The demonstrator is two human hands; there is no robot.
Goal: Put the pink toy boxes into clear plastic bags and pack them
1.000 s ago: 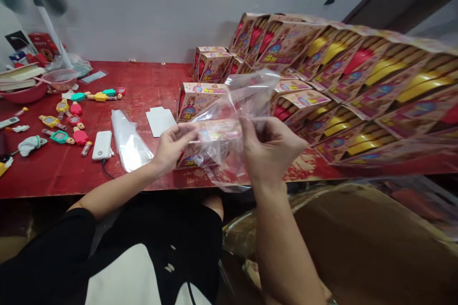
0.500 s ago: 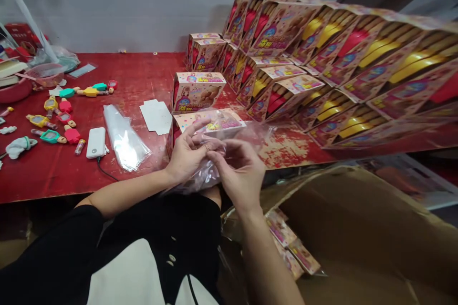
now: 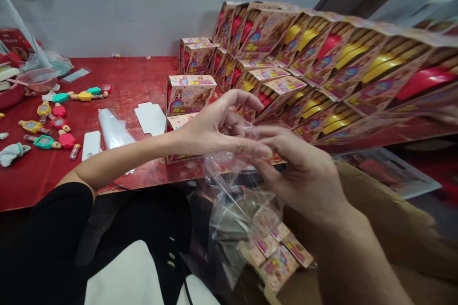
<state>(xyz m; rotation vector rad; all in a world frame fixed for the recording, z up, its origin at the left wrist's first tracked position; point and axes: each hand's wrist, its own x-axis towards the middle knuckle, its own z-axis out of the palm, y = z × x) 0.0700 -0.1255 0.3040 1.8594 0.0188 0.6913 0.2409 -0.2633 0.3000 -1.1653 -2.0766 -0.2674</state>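
Note:
My left hand grips the gathered top of a clear plastic bag, its thumb stretched toward the other hand. From the right, my right hand pinches the same bag top with its fingertips. The film hangs crumpled below both hands, over the side of a brown carton. Seen through and beside the film, small printed boxes lie in the carton. Behind my left hand, an upright printed box stands on the red table, with another partly hidden in front of it.
Stacked printed boxes with red and yellow contents fill the table's right side. A flat white card, clear bags and a white power bank lie left. Several colourful toy watches are scattered farther left.
Both hands have moved right and come closer to the camera, carrying the bag off the table edge to over the carton. The view has shifted slightly.

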